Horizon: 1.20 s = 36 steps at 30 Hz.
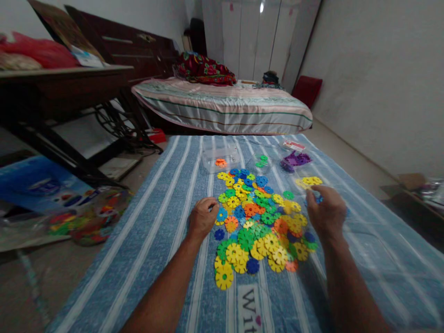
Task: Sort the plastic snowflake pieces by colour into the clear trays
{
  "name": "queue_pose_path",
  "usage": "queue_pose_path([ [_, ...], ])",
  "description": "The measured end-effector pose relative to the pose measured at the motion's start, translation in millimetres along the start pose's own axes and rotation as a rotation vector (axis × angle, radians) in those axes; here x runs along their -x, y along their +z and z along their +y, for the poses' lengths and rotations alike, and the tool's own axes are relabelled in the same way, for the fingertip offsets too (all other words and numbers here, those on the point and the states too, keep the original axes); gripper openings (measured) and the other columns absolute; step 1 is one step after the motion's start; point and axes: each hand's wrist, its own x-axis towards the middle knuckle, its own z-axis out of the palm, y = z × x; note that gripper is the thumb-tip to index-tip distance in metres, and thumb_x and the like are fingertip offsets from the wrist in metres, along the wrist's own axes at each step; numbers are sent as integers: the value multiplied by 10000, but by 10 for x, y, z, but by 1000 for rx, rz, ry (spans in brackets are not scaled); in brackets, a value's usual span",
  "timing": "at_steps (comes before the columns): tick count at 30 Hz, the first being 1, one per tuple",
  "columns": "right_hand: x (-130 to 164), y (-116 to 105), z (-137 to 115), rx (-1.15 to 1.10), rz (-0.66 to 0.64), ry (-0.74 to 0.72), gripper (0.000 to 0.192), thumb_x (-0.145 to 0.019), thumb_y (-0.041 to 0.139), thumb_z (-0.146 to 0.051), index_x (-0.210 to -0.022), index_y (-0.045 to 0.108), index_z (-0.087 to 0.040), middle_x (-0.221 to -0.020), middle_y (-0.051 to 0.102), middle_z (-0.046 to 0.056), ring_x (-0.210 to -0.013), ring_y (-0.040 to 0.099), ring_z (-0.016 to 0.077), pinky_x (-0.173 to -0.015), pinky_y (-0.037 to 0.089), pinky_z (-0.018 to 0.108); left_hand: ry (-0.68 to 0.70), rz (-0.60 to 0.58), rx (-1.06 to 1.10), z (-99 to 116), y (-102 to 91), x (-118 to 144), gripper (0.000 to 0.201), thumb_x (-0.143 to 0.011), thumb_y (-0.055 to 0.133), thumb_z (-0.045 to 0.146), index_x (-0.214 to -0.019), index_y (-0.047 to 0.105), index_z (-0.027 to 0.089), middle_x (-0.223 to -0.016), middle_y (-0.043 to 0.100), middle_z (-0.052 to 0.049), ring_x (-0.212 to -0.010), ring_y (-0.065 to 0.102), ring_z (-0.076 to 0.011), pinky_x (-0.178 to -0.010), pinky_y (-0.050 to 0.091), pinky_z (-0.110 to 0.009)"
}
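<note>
The discs [258, 222] lay heaped at the centre of the frame, yellow, green, blue and orange, spread on the striped mat [166, 240]. Your left hand [203, 216] sat at the heap's left edge, fingers curled down onto a disc there; whether they gripped it, you couldn't tell. Your right hand [326, 210] hovered at the right edge, fingers pinched on a blue disc [318, 200]. Above the heap, clear tubs [218, 157] held sorted colours: orange, green, purple, yellow. A bed [225, 106] stood at upper centre, a dark table [62, 88] upper left.
</note>
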Motion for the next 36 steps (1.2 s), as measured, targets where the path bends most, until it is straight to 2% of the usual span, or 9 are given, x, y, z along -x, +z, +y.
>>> queue_pose_path([
  [6, 445, 241, -732, -386, -360, -255, 147, -897, 510, -211, -829, 640, -199, -862, 670, 76, -832, 593, 199, -775, 453, 325, 20, -7, 4, -13, 2, 11, 157, -807, 526, 252, -724, 657, 225, -957, 734, -38, -968, 664, -208, -932, 507, -342],
  [10, 631, 346, -985, -442, -533, -383, 116, -887, 532, -196, -858, 644, -201, -904, 657, 76, -884, 579, 205, -796, 446, 328, 36, -47, 6, 6, -16, 21, 146, -811, 552, 284, -733, 661, 226, -959, 733, -41, -972, 662, -210, -940, 501, -357],
  [13, 724, 399, -1015, -428, -581, -415, 104, -887, 543, -201, -849, 639, -205, -928, 654, 75, -924, 569, 209, -825, 436, 335, 81, -98, 9, 22, -36, 31, 129, -764, 638, 350, -761, 677, 226, -1005, 728, -47, -1001, 654, -223, -950, 497, -373],
  [18, 795, 434, -961, -466, -581, -389, 115, -904, 528, -198, -849, 630, -201, -966, 653, 83, -960, 566, 203, -841, 431, 328, 118, -160, -14, 16, -51, 37, 177, -705, 699, 374, -786, 696, 216, -1088, 711, -78, -1051, 637, -254, -962, 495, -404],
  [28, 789, 472, -935, -457, -597, -377, 172, -921, 514, -221, -774, 601, -198, -919, 642, 70, -897, 560, 191, -812, 430, 320, 111, -145, 15, -35, -38, 3, 146, -736, 634, 368, -731, 641, 222, -1075, 715, -83, -1041, 638, -252, -964, 485, -404],
  [36, 786, 474, -920, -464, -620, -375, 162, -923, 510, -223, -797, 608, -198, -959, 652, 75, -935, 567, 193, -840, 435, 327, 101, -162, 12, -19, -60, -7, 178, -745, 590, 364, -628, 577, 230, -1069, 714, -81, -1038, 639, -245, -962, 479, -398],
])
